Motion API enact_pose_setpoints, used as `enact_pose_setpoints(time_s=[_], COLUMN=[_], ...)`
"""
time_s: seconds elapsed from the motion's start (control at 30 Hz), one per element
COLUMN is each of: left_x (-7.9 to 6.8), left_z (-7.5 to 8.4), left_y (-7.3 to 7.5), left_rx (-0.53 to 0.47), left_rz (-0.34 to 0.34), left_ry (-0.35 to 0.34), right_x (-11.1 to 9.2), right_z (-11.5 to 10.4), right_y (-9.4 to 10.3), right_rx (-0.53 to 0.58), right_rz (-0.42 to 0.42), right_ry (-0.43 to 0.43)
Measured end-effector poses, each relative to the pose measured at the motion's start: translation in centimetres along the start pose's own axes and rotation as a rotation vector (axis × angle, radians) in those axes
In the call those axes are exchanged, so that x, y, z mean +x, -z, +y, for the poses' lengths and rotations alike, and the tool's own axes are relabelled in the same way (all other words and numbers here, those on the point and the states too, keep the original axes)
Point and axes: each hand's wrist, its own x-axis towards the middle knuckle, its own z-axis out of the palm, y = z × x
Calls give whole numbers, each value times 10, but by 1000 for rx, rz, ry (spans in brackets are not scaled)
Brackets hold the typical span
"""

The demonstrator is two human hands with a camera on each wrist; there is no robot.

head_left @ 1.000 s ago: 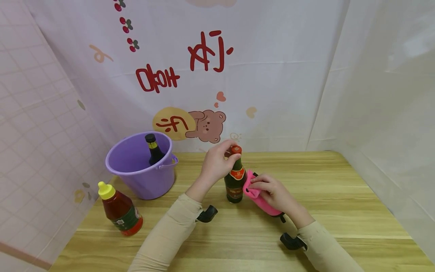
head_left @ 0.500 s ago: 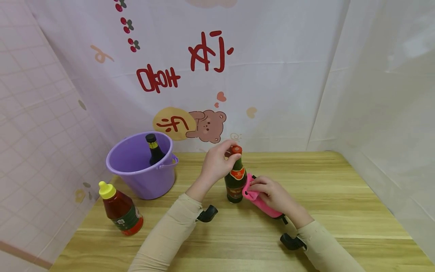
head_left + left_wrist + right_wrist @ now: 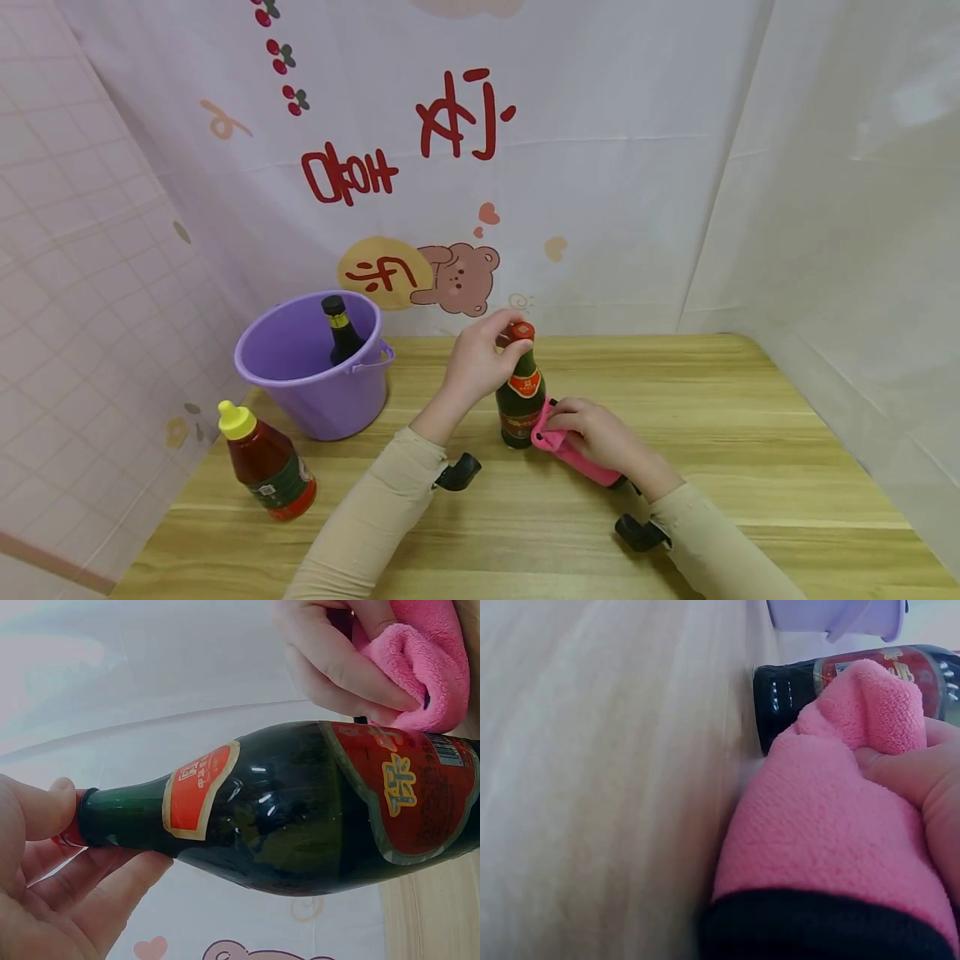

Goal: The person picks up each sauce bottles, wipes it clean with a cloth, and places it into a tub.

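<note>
A dark green glass bottle [image 3: 300, 810] with a red cap and red labels stands upright on the table. Its neck, just under the cap, is gripped by my left hand [image 3: 480, 357] between thumb and fingers. My right hand [image 3: 609, 433] pinches a bunched pink fleecy cloth [image 3: 825, 810] with dark edging. In the left wrist view the folded end of that cloth lies right at the bottle's lower label. The rest of the cloth trails back under my right palm, close over the table.
To the left stands a purple bucket [image 3: 322, 408] with a dark, black-capped bottle [image 3: 345, 340] leaning inside. Nearer me is a red sauce bottle [image 3: 270, 462] with a yellow nozzle cap. A printed white curtain [image 3: 600, 167] hangs behind the wooden table [image 3: 525, 533].
My right hand has slid the pink cloth down the bottle's right side, from about the upper body to the lower label. My left hand and the bottle have stayed in place.
</note>
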Motion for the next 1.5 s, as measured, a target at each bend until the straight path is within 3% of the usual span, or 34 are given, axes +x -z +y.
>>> enact_pose_setpoints(time_s=[0.23,0.43,0.57,0.73,0.9,1.0,1.2,1.5], left_x=[-1,2,3,4,5,5,5,4], left_z=[-1,-5,-8,-9,-9,-9,-9,-4], left_y=[-1,1,3,3,2,3,3,2], left_rx=[-25,-41,-55,-57,-51,-49,-39,-21], left_rz=[-12,-27,-51,-70,-64,-62,-65,-36], left_ry=[-5,-23,-23,-15,-13,-18,-20,-20], right_x=[3,2,-1,0,21,40,61,50], right_z=[-3,-4,-2,-2,-11,-18,-28,-26], right_y=[-2,2,11,35,61,70,71,55], right_rx=[-73,-77,-44,-26,15,22,12,-21], right_rz=[-135,-148,-83,103,330,417,418,363], right_ry=[-22,-22,20,59,78,84,87,77])
